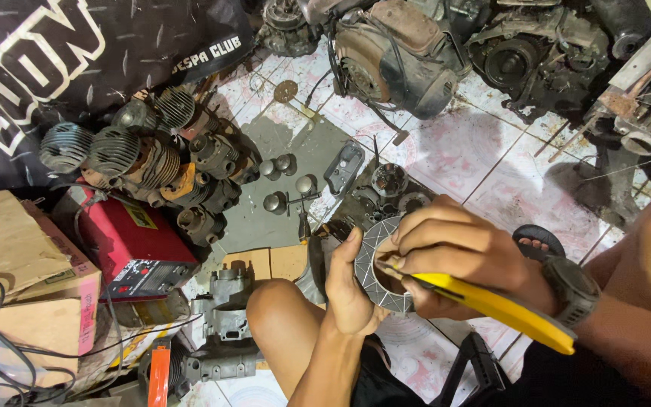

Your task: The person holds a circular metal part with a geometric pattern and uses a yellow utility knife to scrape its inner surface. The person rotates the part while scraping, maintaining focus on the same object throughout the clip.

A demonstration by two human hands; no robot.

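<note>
Centrally, toothed metal ring [377, 273] between both hands: left hand [348, 290] gripping its edge, right hand [446, 256] clutching yellow knife [502, 307].

yellow knife handle [502, 307] | grey toothed ring [377, 265] | red box [133, 245]

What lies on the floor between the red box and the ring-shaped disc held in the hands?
In the head view, cardboard pieces lie between the red box and the disc.

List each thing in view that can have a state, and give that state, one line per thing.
Ring-shaped disc: held upright in left hand.
Yellow-handled tool: gripped in right hand, tip against the disc.
Red box: lying tilted on floor.
Cardboard box: flaps shut.
Engine: stripped, resting on tiles.
</note>
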